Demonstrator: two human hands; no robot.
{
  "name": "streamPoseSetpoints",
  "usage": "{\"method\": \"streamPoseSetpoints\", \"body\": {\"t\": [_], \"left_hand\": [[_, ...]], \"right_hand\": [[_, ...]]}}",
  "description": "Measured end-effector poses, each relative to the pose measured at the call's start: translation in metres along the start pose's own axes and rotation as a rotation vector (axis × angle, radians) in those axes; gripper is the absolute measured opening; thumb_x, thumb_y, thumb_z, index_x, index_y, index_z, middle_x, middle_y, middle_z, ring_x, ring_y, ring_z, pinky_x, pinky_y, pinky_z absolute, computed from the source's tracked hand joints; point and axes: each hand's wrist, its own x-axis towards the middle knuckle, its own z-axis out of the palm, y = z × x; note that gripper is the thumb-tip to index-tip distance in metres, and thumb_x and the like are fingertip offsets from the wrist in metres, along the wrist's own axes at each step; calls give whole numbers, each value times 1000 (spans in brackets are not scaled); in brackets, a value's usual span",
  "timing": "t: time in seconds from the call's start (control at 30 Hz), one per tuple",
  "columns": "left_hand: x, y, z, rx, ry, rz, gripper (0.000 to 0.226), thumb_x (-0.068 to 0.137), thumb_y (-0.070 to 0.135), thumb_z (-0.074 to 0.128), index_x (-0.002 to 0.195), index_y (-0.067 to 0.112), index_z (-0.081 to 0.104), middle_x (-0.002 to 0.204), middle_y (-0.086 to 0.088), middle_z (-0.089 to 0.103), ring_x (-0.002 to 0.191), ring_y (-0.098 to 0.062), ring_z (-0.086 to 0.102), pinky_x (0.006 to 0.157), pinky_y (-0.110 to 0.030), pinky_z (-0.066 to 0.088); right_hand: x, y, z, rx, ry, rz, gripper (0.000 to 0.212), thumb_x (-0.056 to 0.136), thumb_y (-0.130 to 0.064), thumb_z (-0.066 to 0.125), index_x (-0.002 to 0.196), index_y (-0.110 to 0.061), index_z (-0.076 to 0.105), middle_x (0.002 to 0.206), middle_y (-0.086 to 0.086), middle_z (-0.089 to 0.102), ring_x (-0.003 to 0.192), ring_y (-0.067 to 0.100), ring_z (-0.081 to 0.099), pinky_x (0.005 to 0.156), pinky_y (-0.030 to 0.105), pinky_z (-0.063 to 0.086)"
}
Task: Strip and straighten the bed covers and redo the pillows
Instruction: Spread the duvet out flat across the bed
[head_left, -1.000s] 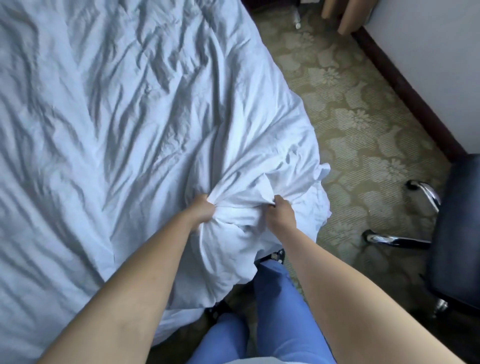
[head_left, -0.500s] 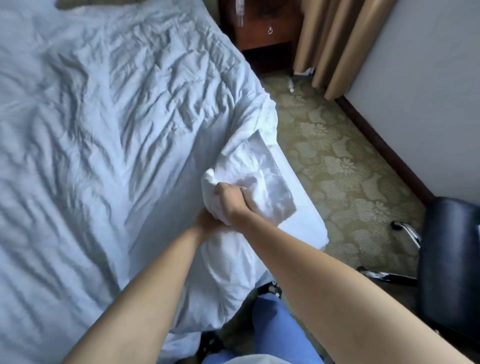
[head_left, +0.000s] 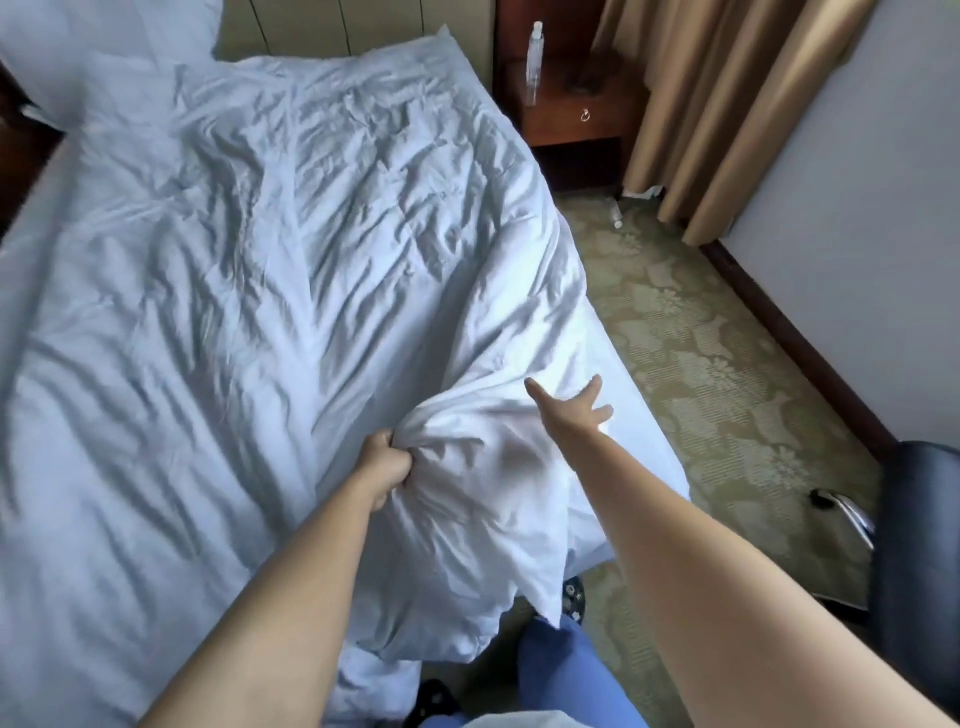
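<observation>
Patterned green carpet (head_left: 727, 374) runs to the right of my fingers, bed on their left. Left hand (head_left: 384, 465) clamps a bunched fistful of the crumpled white quilted duvet (head_left: 291, 291) at its near corner. Right hand (head_left: 574, 408) is spread wide, holding nothing, hovering just past that bunch, over the flap. Judgement: duvet is soft, light, bulky and drapes limp, so it won't slip; best grabbed at corner or edge. Far beyond my fingertips: white pillow (head_left: 104, 47), wooden nightstand (head_left: 576, 104).

No readable text, labels or numbers anywhere
</observation>
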Motion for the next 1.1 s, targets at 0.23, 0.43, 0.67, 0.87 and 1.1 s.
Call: {"method": "streamPoseSetpoints", "body": {"t": [0.23,0.43,0.67,0.87,1.1], "left_hand": [[-1,-22,-17,-57,67,-11,33,88,-4,42,114,-1,62,106,-16,64,90,-19,54,74,-27,41],[0,-36,-32,5,108,6,35,93,1,43,125,-1,56,123,-17,59,114,-29,55,85,-28,41],[-1,-58,-71,443,17,-6,27,87,4,57,112,-5,62,115,-24,64,109,-34,60,81,-35,46],[-2,-80,-123,558,-18,-3,32,78,11,67,110,9,67,115,-14,67,108,-26,62,76,-26,43],[7,-69,-127,263,96,41,24,94,19,53,108,12,70,111,-18,68,102,-31,63,75,-29,46]], "right_hand": [[-11,32,45,179,-144,89,103,79,-61,63,153,-21,4,158,13,10,142,34,20,114,47,20],[-32,32,72,363,-383,201,115,58,-79,63,149,-22,23,153,4,28,137,29,34,112,45,25],[-67,-19,93,436,-489,-52,82,57,-45,84,127,-13,57,106,7,69,94,25,67,88,39,55],[-110,-39,130,8,-499,-371,87,76,-23,75,147,-32,27,119,7,56,95,21,58,69,26,49],[-125,-27,155,-411,-528,-372,59,72,-31,77,121,-9,53,115,12,53,106,28,57,75,34,51]]}}
